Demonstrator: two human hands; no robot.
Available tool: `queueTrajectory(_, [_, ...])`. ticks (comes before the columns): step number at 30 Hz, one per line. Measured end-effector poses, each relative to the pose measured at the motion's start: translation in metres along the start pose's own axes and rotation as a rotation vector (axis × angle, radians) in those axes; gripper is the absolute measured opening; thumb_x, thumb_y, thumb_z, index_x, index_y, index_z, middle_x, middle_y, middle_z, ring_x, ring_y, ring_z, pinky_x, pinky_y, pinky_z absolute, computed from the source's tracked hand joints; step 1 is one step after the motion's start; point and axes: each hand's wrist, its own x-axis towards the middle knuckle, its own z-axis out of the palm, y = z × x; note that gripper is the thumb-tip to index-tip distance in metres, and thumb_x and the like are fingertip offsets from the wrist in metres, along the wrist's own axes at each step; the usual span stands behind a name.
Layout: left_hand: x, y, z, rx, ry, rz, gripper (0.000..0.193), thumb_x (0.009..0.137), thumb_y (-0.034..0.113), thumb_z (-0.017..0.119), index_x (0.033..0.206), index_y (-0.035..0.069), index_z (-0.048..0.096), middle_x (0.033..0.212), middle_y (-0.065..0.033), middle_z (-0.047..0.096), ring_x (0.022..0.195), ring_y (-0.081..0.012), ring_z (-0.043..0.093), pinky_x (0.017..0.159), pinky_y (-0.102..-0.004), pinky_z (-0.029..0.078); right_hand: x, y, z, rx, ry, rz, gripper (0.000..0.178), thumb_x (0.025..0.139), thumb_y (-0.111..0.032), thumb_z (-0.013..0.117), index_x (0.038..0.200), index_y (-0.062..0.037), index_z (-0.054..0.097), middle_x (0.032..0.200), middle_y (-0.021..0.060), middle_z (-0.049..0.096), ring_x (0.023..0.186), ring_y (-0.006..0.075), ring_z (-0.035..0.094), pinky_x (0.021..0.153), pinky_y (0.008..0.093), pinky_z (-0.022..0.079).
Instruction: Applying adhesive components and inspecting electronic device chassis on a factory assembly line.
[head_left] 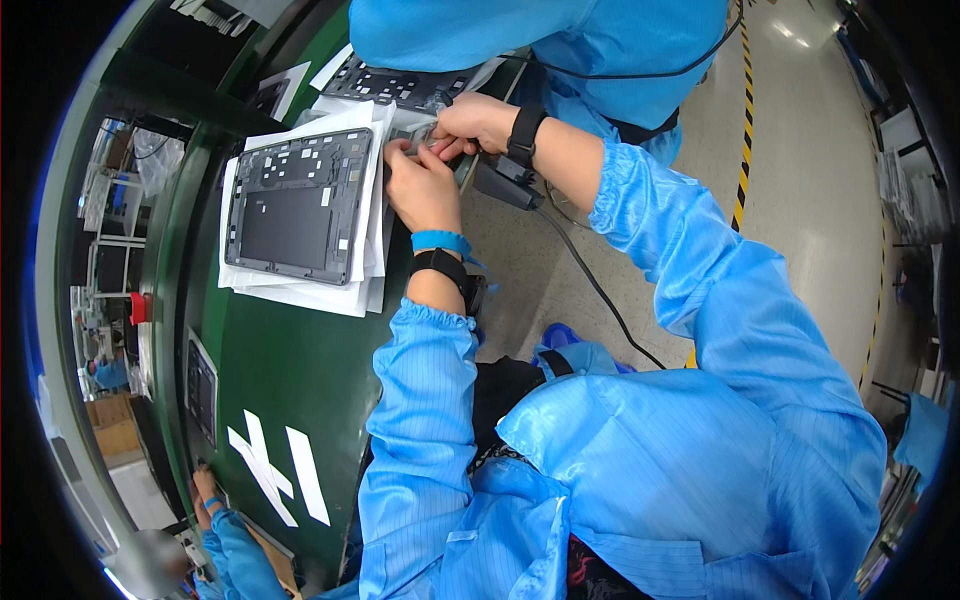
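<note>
My left hand (424, 188) and my right hand (474, 122) meet at the table's edge, beside a stack of papers. Fingers of both are pinched together over something small that I cannot make out. Greyish clear plastic film (405, 122) lies right by the fingertips. To the left of my hands, a dark tablet-like housing (290, 215) rests on white sheets (330, 297), its inner side up, dotted with small pale pads. Behind it lies a similar dark housing (395, 85), partly covered by a blue sleeve.
The green tabletop (280, 350) carries white tape strips (307, 475) and another dark panel (202, 385). A co-worker in blue (630, 40) is close at the far side. Another person's hands (207, 490) work at lower left. A black cable (590, 270) hangs beside the table.
</note>
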Motion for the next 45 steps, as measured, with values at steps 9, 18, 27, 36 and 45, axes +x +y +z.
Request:
queueTrajectory(9, [-0.001,-0.011,0.007,0.258,-0.091,0.214,0.041,0.085,0.024,0.066,0.12,0.004,0.06,0.092,-0.0191,0.069,0.085,-0.0376,0.067,0.073,-0.0449,0.054,-0.018,-0.005,-0.019,-0.344,-0.016,-0.086,0.019,0.082,-0.006,0.055,0.081,0.0122,0.063,0.074,0.0234,0.069,0.054,0.0238,0.068,0.035,0.0288,0.041])
queueTrajectory(18, [0.004,0.0,-0.003,0.12,-0.298,0.02,0.037,0.082,0.026,0.071,0.108,0.0,0.067,0.085,-0.0189,0.068,0.082,-0.0373,0.068,0.071,-0.0437,0.054,-0.021,0.004,-0.034,-0.07,-0.109,0.048,0.018,0.091,-0.013,0.056,0.077,-0.002,0.062,0.054,-0.0028,0.047,0.041,0.0054,0.037,0.036,0.0214,0.023])
queueTrajectory(27, [0.016,0.001,0.007,0.279,-0.233,0.094,0.026,0.081,0.021,0.065,0.098,0.0,0.067,0.089,-0.0253,0.068,0.083,-0.0423,0.067,0.075,-0.0494,0.054,-0.037,0.021,-0.034,0.275,-0.097,-0.077,0.02,0.088,-0.015,0.058,0.07,-0.0049,0.057,0.054,-0.0026,0.045,0.042,0.0065,0.034,0.038,0.0236,0.022])
queueTrajectory(36, [0.004,-0.002,0.01,0.3,-0.16,0.143,0.033,0.077,0.011,0.058,0.106,-0.001,0.065,0.096,-0.026,0.066,0.087,-0.0406,0.067,0.081,-0.0477,0.054,-0.146,0.085,-0.057,0.507,0.277,-0.334,0.03,0.092,-0.02,0.058,0.065,-0.0107,0.046,0.048,-0.0024,0.04,0.038,0.0073,0.033,0.036,0.0253,0.023])
queueTrajectory(45, [0.011,-0.002,0.01,0.343,-0.225,0.143,0.031,0.079,0.016,0.06,0.105,0.0,0.067,0.102,-0.0258,0.066,0.092,-0.0406,0.065,0.084,-0.0485,0.053,-0.164,0.089,-0.079,0.822,0.183,-0.325,0.027,0.093,-0.023,0.05,0.071,-0.0086,0.046,0.051,0.0018,0.042,0.043,0.0129,0.036,0.04,0.0268,0.026])
